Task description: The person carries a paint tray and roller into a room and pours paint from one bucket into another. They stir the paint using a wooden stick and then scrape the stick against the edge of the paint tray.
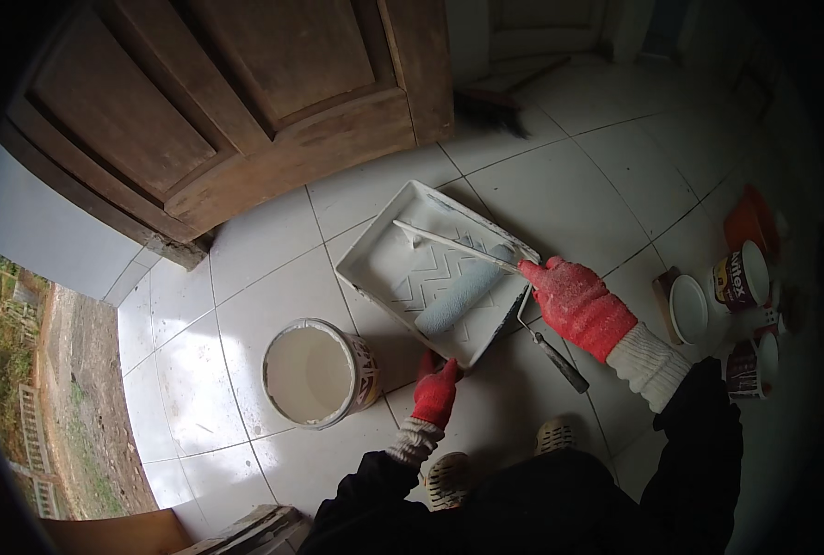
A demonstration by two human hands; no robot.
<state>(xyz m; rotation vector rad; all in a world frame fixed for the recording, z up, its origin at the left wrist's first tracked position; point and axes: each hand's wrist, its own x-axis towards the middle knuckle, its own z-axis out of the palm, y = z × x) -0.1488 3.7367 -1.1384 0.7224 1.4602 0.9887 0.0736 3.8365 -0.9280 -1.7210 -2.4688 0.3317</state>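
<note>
A paint tray [361, 259] with a ridged bottom and wet white paint lies on the tiled floor before me. In it rests a paint roller [463, 296], its sleeve pale blue-grey, its wire frame and dark handle sticking out past the tray's right side. My right hand [578, 305], in a red glove with a white cuff, is closed round one end of a thin paint-coated stick [449, 242]. The stick slants over the tray, its far end above the paint. At the tray's near corner my left hand [435, 396], gloved alike, pinches the rim.
Left of the tray stands an open bucket [310, 375] of whitish paint. A brown wooden door [291, 166] is beyond it, with a broom [495, 100] farther back. Several tubs [740, 277] and a white lid [688, 310] lie at right. My shoes [449, 481] are close by.
</note>
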